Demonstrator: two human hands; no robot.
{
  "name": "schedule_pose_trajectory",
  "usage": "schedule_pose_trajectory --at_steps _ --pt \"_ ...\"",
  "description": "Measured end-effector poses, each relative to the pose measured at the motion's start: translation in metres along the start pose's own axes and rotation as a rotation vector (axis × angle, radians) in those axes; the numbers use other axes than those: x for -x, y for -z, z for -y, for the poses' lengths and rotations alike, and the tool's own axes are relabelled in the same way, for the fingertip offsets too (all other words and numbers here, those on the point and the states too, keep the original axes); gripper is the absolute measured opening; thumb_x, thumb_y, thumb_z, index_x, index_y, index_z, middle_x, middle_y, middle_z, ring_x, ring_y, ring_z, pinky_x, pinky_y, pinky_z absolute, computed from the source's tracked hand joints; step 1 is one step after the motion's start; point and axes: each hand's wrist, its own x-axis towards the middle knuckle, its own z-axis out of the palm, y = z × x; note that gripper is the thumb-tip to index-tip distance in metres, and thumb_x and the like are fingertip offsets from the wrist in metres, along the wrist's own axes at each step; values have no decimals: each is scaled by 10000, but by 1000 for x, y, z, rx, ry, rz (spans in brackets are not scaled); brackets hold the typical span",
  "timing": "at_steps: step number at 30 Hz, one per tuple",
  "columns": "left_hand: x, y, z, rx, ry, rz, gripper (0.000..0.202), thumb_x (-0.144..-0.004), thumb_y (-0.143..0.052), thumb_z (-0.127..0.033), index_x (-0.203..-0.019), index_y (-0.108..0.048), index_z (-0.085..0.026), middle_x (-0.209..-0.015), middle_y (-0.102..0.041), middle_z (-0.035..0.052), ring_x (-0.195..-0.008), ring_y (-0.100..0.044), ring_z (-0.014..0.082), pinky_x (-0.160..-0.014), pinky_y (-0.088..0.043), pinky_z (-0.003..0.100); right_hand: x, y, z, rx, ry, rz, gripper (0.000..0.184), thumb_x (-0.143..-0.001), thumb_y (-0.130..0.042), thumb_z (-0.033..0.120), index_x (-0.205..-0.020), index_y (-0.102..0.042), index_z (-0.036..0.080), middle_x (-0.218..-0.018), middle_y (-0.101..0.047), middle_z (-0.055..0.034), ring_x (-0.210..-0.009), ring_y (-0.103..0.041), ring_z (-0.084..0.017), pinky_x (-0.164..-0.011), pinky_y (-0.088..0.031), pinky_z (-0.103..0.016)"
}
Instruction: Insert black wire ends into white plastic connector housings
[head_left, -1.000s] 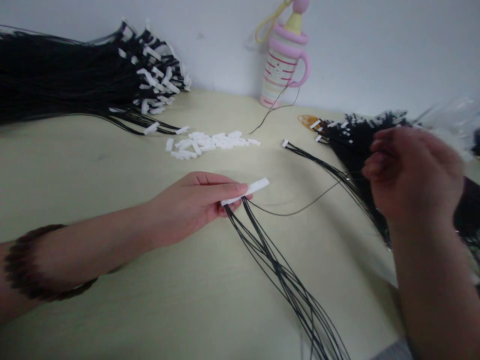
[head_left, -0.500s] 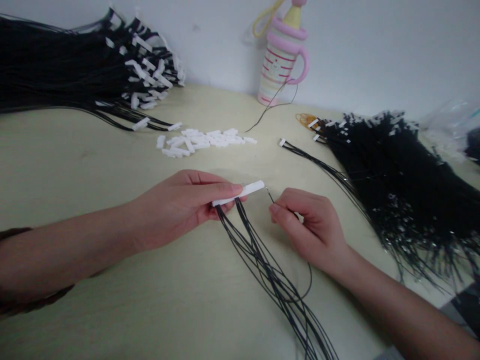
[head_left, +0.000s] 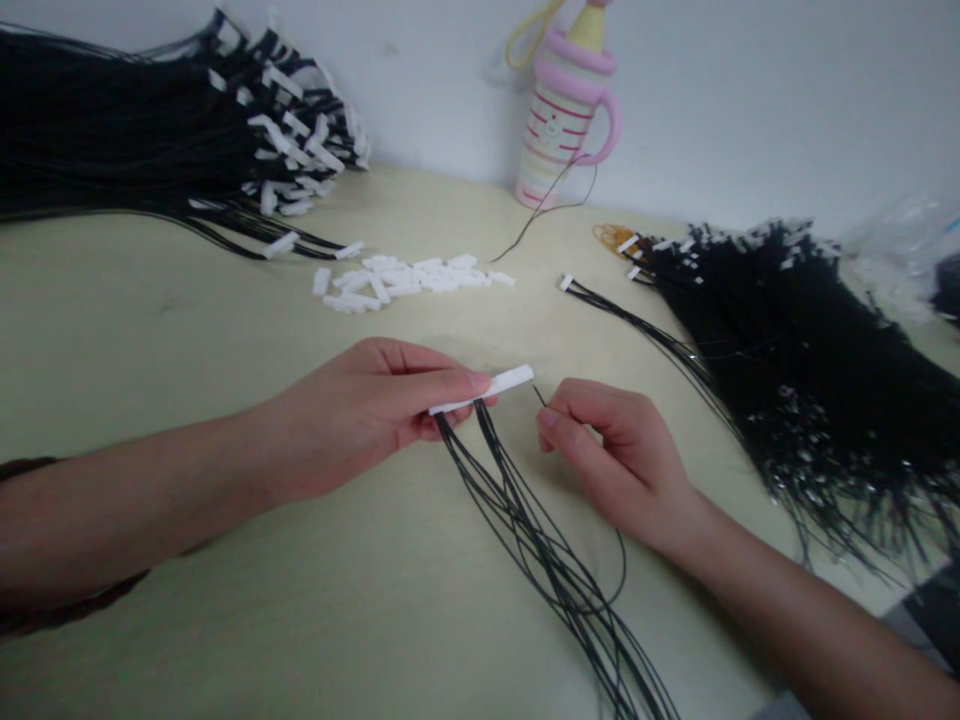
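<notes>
My left hand (head_left: 375, 395) pinches a long white connector housing (head_left: 511, 381) between thumb and fingers. Several black wires (head_left: 517, 510) run out of the housing's near side in two groups and trail toward the bottom of the view. Close to its right end, my right hand (head_left: 615, 440) is closed in a pinch on a single black wire (head_left: 539, 396). The thin tip of that wire points at the housing's right end; whether it touches is too small to tell. Its other part loops out below my right hand.
Loose white housings (head_left: 412, 280) lie in a heap beyond my hands. A big bundle of black wires with white connectors (head_left: 150, 130) is at the back left; another wire pile (head_left: 810, 360) lies right, with rubber bands (head_left: 613, 238) behind it. A pink-handled cup (head_left: 559, 120) stands by the wall.
The housing in my left hand has shifted slightly right and down. The wire tip in my right hand is now nearer the housing's right end.
</notes>
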Motion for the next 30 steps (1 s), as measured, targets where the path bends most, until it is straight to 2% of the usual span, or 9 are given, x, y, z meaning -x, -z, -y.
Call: schedule_pose_trajectory --at_steps 7,12,14,18,20,22,24,27,30 --pt "3 -2 -3 -44 -4 22 174 -754 -601 -284 -650 -634 -148 -658 -581 7 -686 -499 126 -658 -402 246 0 -2 2 -173 -123 70 287 -880 -404 166 -610 -501 151 -523 -422 56 -482 -379 -46 -509 -320 -181" --pt "4 -3 -4 -97 -5 28 209 -767 -599 -316 -647 -627 -147 -611 -544 -21 -640 -467 102 -617 -371 228 2 -3 2 -272 -199 92 307 -884 -394 194 -593 -482 154 -528 -424 44 -505 -383 -64 -496 -308 -197" --pt "5 -3 -4 -112 8 32 226 -776 -588 -323 -635 -623 -151 -593 -530 -30 -631 -461 97 -613 -364 225 1 -4 2 -453 -261 120 322 -890 -370 212 -583 -454 157 -531 -415 36 -501 -377 -73 -479 -302 -210" --pt "7 -2 -4 -111 -9 42 222 -774 -588 -335 -658 -636 -152 -594 -521 -30 -622 -450 97 -606 -357 227 -2 -10 -2 -970 -331 187 310 -879 -347 215 -576 -392 165 -536 -357 40 -464 -353 -72 -437 -284 -217" --pt "6 -2 -4 -125 -21 32 217 -776 -587 -336 -670 -639 -154 -602 -519 -30 -628 -449 97 -610 -355 224 -4 -11 -3 -1065 -335 212 299 -872 -350 216 -579 -384 167 -539 -332 44 -455 -347 -69 -420 -269 -212" --pt "5 -2 -3 -135 -23 28 209 -777 -585 -335 -677 -644 -161 -607 -522 -30 -634 -458 100 -613 -356 224 -3 -11 -3 -955 -320 208 304 -880 -334 225 -586 -388 169 -540 -345 40 -462 -354 -74 -429 -285 -217" --pt "4 -2 -2 -133 -28 31 203 -764 -597 -338 -653 -645 -175 -595 -524 -29 -619 -465 105 -594 -355 224 -2 -9 -1 -619 -237 141 294 -881 -354 231 -604 -426 165 -551 -384 30 -496 -369 -82 -472 -316 -230" --pt "3 -1 -1 -191 -43 9 161 -730 -620 -335 -657 -674 -202 -565 -526 -28 -562 -442 104 -517 -323 209 0 -5 3 -102 -17 -46 183 -834 -464 189 -660 -510 157 -647 -465 -6 -616 -436 -106 -576 -374 -253" --pt "3 0 -3 -318 -59 7 152 -720 -622 -338 -679 -703 -217 -538 -522 -28 -519 -405 98 -470 -281 195 1 -4 6 41 112 -192 100 -772 -521 122 -683 -549 157 -870 -515 -74 -788 -499 -146 -681 -435 -291"
